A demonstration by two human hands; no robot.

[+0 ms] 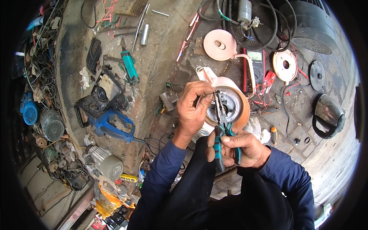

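My right hand (245,148) grips long-nose pliers (218,143) by their teal and black handles. Their jaws point away from me, over a pink, round, kettle-like body (241,101) whose metal interior faces up. My left hand (191,109) is closed in a pinch at the tips of the jaws. A small dark piece shows between its fingertips, too small to name. Part of the body's near side is hidden behind the pliers and my right hand. A pink strap-like handle (207,74) sticks out at its far left edge.
Beyond lie a pink disc (214,40) with a long arm, a red multimeter (255,56) with leads, and a pink ring (279,63). A screwdriver (273,135) lies at right. On the left ledge are a blue power tool (109,124), a teal-handled tool (129,65) and a motor (105,161).
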